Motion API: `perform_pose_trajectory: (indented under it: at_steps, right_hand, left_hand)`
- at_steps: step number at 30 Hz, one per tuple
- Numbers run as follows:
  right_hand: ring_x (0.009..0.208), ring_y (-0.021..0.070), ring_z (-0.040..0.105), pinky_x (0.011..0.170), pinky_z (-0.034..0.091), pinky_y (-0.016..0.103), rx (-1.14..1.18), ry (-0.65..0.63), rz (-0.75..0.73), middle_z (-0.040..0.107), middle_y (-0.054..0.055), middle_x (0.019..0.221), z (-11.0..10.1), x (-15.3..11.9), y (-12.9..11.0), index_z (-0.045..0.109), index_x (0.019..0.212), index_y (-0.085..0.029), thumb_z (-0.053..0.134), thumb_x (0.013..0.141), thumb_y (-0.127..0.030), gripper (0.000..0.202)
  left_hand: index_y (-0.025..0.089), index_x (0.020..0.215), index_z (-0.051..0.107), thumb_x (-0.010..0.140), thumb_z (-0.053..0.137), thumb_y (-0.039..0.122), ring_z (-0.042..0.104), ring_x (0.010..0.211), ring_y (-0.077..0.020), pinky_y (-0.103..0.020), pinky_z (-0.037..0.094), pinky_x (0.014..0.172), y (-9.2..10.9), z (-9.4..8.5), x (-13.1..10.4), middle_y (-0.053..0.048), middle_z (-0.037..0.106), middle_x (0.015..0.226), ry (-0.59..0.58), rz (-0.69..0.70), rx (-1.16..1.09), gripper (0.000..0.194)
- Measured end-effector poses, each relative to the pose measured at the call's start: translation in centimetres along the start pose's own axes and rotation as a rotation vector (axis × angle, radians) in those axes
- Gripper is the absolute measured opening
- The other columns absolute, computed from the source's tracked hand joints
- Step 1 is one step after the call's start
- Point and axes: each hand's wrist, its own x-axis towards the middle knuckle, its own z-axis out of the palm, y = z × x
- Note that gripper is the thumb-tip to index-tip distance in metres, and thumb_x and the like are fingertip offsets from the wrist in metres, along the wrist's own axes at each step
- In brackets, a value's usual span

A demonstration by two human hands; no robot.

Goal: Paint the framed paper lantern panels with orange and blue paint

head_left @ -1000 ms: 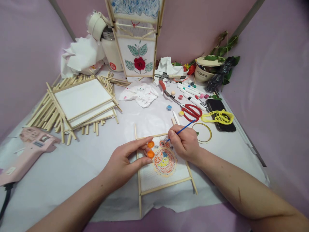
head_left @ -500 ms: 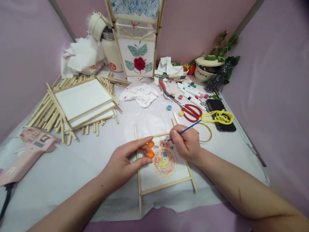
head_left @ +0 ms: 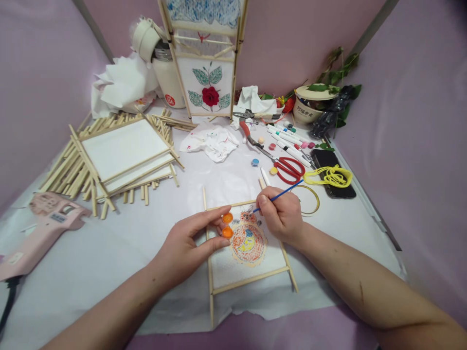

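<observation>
- White paper covering (head_left: 321, 287) over the worktop, ragged at the front edge; I view it from above.
- Stick-framed tower (head_left: 185, 68), upright at back, red rose and green leaves on its lower panel.
- Pile of wooden sticks (head_left: 69, 167) left side, white framed panels (head_left: 126, 148) stacked on top.
- Stick-framed painting (head_left: 249, 247) flat at front centre, between the hands: dotted orange ring, yellow crescent, blue patch, small orange figure above.
- Pink glue gun (head_left: 44, 231), far left, cord toward me.
- Left hand (head_left: 193, 237): thumb and fingers clamped on an orange paint pot (head_left: 227, 233), above the painting's left side. Second orange round beside it; lid or pot, I can't tell.
- Right hand (head_left: 280, 214): fingers together, clamped on a slim blue paintbrush (head_left: 280, 194), tip at the orange figure; contact I can't tell.
- Red-handled scissors (head_left: 292, 170) behind the right hand.
- Black phone (head_left: 330, 158) near the scissors, yellow cord (head_left: 333, 177) across it.
- Blue paint pot (head_left: 255, 163), yellow one (head_left: 273, 171) just beside the scissors.
</observation>
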Motion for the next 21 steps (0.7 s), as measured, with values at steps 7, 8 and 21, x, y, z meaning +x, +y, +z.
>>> perform_pose_trajectory:
  at_steps: [7, 8, 21]
  right_hand:
    - [0.051, 0.0098, 0.050, 0.052, 0.037, 0.024, 0.018, 0.012, 0.010, 0.055, -0.001, 0.057, -0.02, -0.05, 0.04, 0.054, 0.068, -0.019, 0.042, 0.093, -0.020, 0.027]
    - [0.050, 0.0096, 0.049, 0.051, 0.037, 0.024, 0.031, 0.022, 0.012, 0.055, -0.002, 0.056, -0.03, -0.09, 0.05, 0.054, 0.068, -0.019, 0.042, 0.093, -0.019, 0.027]
    - [0.048, 0.0089, 0.049, 0.050, 0.036, 0.023, 0.056, -0.029, -0.036, 0.054, -0.002, 0.054, 0.21, -0.12, 0.09, 0.055, 0.068, -0.018, 0.045, 0.092, -0.019, 0.026]
  left_hand:
    - [0.030, 0.128, 0.063, 0.080, 0.074, 0.025, 0.066, 0.092, -0.0174, -0.032, 0.050, 0.093, -0.12, 0.07, -0.03, -0.001, 0.072, 0.101, -0.001, 0.000, -0.013, 0.049]
    - [0.031, 0.128, 0.062, 0.080, 0.074, 0.025, 0.066, 0.092, -0.0171, -0.032, 0.050, 0.093, -0.15, 0.07, -0.03, -0.001, 0.072, 0.101, -0.004, 0.004, -0.019, 0.050]
    - [0.033, 0.127, 0.063, 0.080, 0.074, 0.024, 0.066, 0.092, -0.0157, -0.029, 0.050, 0.092, -0.12, 0.06, 0.00, 0.001, 0.071, 0.100, -0.003, 0.004, -0.028, 0.049]
